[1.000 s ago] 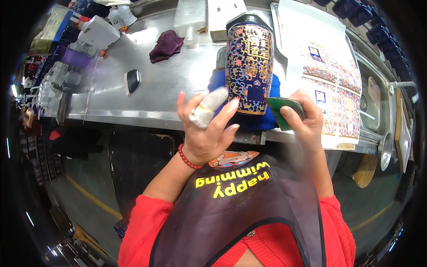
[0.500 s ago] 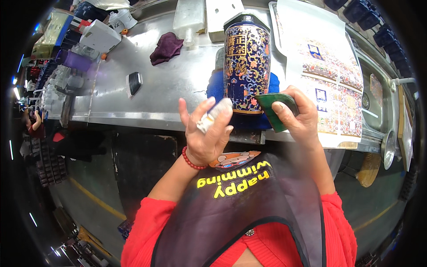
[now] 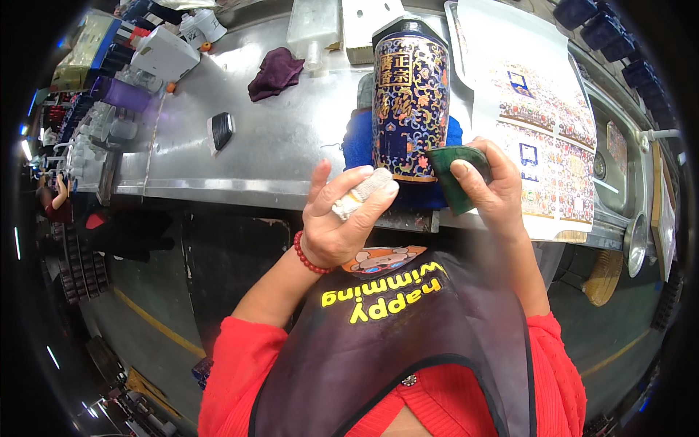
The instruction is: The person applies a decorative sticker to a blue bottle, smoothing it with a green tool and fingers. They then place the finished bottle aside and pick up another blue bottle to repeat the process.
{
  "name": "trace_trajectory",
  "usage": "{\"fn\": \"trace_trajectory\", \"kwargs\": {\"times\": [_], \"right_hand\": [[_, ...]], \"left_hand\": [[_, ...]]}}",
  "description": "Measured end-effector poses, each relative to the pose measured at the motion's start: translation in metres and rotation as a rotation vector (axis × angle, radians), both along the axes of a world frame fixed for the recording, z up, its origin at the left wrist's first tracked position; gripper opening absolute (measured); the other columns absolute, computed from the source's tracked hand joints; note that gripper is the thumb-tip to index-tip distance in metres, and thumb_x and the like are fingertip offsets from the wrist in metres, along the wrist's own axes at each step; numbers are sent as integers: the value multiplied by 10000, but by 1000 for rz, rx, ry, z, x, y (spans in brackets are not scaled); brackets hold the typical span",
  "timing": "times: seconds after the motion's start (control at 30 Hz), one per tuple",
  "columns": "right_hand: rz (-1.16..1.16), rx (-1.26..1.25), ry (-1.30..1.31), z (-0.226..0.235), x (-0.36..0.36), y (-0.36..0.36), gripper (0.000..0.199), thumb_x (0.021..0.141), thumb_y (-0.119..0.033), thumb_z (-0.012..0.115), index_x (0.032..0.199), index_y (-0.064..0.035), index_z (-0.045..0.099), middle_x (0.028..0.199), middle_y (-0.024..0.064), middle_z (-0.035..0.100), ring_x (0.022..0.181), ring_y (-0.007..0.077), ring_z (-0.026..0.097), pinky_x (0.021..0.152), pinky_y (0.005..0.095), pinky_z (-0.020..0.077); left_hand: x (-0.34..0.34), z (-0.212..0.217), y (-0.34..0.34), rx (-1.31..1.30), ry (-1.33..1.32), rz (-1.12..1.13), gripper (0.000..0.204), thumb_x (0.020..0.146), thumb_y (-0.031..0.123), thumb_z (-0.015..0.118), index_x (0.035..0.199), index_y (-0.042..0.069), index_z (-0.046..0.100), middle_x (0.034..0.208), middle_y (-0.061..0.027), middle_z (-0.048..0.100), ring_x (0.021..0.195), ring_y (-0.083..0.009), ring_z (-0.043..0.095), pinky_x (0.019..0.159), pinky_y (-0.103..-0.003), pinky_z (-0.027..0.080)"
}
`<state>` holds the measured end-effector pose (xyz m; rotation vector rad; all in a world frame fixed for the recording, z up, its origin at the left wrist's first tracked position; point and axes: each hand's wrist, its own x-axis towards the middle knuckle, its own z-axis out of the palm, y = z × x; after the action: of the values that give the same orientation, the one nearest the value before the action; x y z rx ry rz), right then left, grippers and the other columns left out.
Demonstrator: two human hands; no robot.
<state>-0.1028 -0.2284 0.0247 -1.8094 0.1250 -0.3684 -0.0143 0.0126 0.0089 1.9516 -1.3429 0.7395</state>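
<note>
A dark blue bottle [image 3: 411,102] with a gold-edged floral pattern lies with its neck away from me and its base toward me. Beneath it is a bright blue towel [image 3: 357,138]. Just to the right of the base, my right hand [image 3: 495,182] pinches a flat green scraper [image 3: 457,178] between thumb and fingers; the scraper's corner is at the bottle's lower right side. My left hand [image 3: 340,218], with a red bead bracelet at the wrist, grips a small folded white cloth [image 3: 362,194] to the left of the base, apart from the bottle.
Printed pattern sheets [image 3: 542,156] lie at the right, beside a metal sink [image 3: 604,164]. On the steel table [image 3: 186,156] are a black block [image 3: 221,132] and a crumpled purple cloth [image 3: 276,73]. White jugs [image 3: 166,57] and a purple container [image 3: 120,95] stand at the far left.
My left hand's fingers have drawn closer together around the white cloth, which has moved slightly right. The right hand still holds the scraper near the base. The view has shifted a little.
</note>
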Motion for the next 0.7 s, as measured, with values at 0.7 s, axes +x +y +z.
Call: {"fn": "trace_trajectory", "kwargs": {"times": [0.7], "right_hand": [[1, 97, 41, 3, -2, 2, 152, 973, -144, 697, 966, -5, 636, 873, 0, 584, 802, 65, 527, 717, 214, 432]], "left_hand": [[16, 18, -23, 90, -48, -122, 418, 811, 96, 731, 1229, 113, 722, 1190, -69, 729, 1253, -243, 577, 1194, -471, 332]]}}
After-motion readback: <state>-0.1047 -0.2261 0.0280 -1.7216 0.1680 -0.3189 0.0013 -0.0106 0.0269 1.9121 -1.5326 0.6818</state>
